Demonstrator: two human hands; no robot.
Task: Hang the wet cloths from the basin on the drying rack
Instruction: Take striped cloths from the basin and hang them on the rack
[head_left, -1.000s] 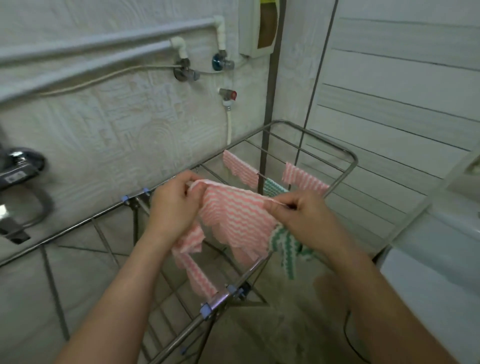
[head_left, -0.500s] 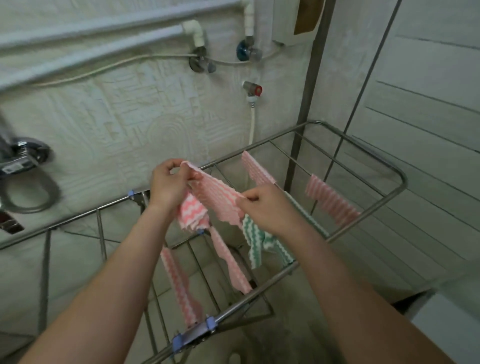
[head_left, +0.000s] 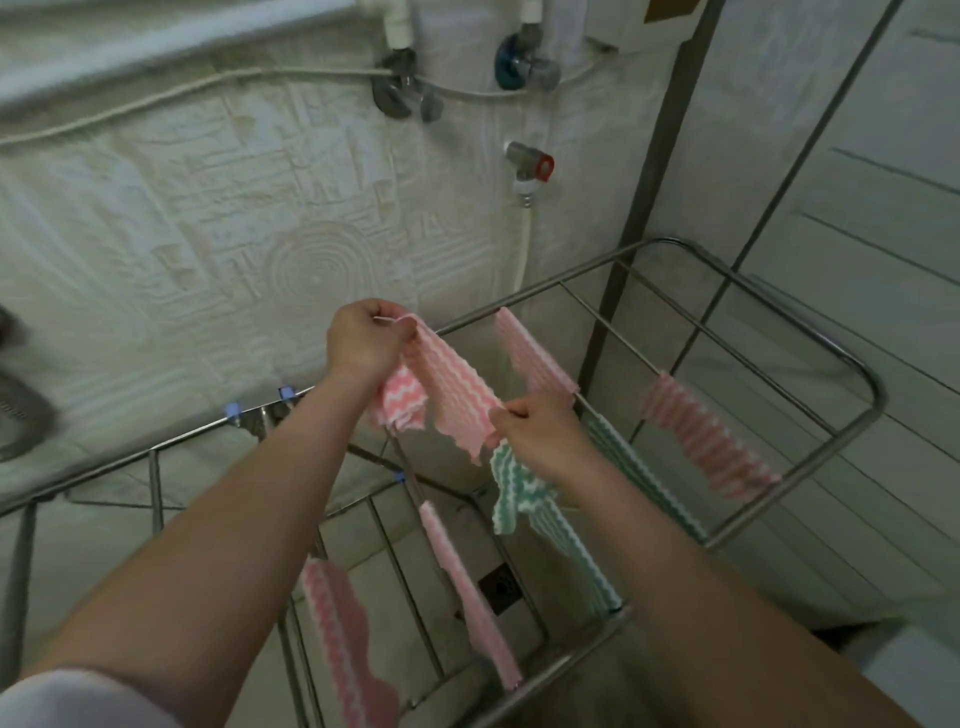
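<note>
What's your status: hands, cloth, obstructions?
Left hand, right hand pinch pink cloth, stretched above drying rack. Green cloth hangs below right hand. Hung cloths on nearby rails.

Rack (head_left: 826, 343) shiny metal; cloth (head_left: 457, 395) soft, wavy-textured; wall (head_left: 208, 218) embossed.

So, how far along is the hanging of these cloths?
Done: several cloths already drape the drying rack. In hand: left hand and right hand stretch a pink cloth between them; a green cloth dangles from the right. Left: hanging those two; the basin is out of view.
</note>
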